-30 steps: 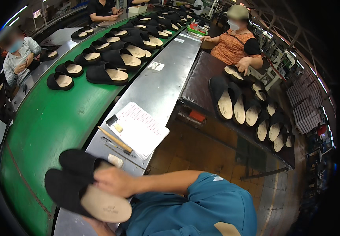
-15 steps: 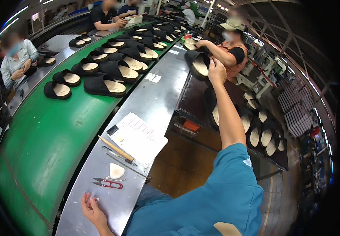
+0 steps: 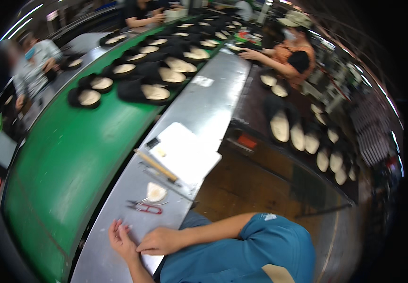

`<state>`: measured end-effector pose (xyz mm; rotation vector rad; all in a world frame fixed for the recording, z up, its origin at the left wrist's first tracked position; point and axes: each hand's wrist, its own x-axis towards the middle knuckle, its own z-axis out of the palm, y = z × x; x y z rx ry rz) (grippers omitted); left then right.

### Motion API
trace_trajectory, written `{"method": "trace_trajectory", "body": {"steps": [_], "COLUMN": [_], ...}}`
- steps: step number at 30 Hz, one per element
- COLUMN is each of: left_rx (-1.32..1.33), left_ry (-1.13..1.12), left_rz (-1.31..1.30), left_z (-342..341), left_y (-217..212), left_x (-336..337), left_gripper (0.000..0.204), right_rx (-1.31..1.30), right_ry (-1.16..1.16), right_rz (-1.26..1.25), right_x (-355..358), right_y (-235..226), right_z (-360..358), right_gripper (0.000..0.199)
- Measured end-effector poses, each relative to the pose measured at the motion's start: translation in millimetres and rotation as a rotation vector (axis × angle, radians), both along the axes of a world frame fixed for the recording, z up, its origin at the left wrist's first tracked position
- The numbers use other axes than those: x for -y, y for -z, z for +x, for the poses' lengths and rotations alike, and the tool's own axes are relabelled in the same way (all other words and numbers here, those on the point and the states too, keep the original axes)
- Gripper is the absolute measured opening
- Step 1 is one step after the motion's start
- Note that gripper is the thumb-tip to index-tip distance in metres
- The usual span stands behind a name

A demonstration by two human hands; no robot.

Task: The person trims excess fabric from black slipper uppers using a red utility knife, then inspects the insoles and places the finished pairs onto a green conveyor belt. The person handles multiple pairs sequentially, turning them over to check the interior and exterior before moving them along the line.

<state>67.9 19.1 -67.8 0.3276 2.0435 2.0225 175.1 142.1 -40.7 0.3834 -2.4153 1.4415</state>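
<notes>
Fingers of the left hand (image 3: 121,240) lie spread and nearly flat on the metal surface (image 3: 199,108) at the near edge of the view, gripping nothing. The right hand (image 3: 160,242) rests just right of it, fingers loosely curled and pointing left, touching or almost touching the left hand; it also has hold of nothing that can be made out, though a pale sheet (image 3: 151,262) lies partly under it on the surface.

Just beyond the hands, slightly farther along the surface, lie small red-handled snips (image 3: 143,206), apart from both hands. A little farther sits a small pale insole-shaped piece (image 3: 156,192), and beyond that a white stack of papers (image 3: 185,153) with a long wooden stick (image 3: 157,166) lying along its left edge.

Left of the surface runs a green conveyor belt (image 3: 67,165), bare in its near part and carrying rows of black slippers (image 3: 145,90) with pale insoles in the far part. Right of the surface, a dark lower rack (image 3: 260,113) holds more pale-soled slippers (image 3: 298,137) in a row. A person in an orange top (image 3: 291,56) works at the far right, and another person in a light top (image 3: 36,61) sits at the far left of the belt.
</notes>
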Motion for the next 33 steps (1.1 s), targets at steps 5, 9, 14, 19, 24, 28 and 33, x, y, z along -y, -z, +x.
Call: {"method": "trace_trajectory", "body": {"steps": [5, 9, 14, 19, 24, 28, 33], "left_rx": [-0.141, -0.233, -0.461, -0.409, -0.417, -0.383, -0.348], "left_ry": [-0.02, -0.046, -0.084, -0.136, -0.102, -0.121, -0.11], "left_rz": [-0.051, -0.212, -0.475, -0.492, -0.484, -0.451, -0.476], "left_z": [-32, -65, -63, -63, -68, -70, -70], "left_y": [-25, -9, -1, -2, -17, -12, -13], "left_x": [-5, -14, -28, -34, -36, -35, -34], "left_gripper": [0.029, 0.025, 0.02, 0.022, 0.023, 0.023, 0.026], "right_rx": [0.058, -0.057, 0.07, 0.05, -0.054, -0.109, -0.12], "right_ry": [-0.2, 0.087, 0.519, 0.753, 0.644, 0.646, 0.84], "right_rz": [-0.075, 0.111, 0.337, 0.176, 0.357, 0.562, 0.534], "right_x": [17, -35, -168, -280, -306, -319, -339], "right_y": [-14, -12, -27, -17, -10, 14, 21], "right_z": [-17, -46, -86, -145, -257, -366, -501], "right_gripper": [0.021, 0.015, 0.017, 0.023, 0.021, 0.027, 0.045]}}
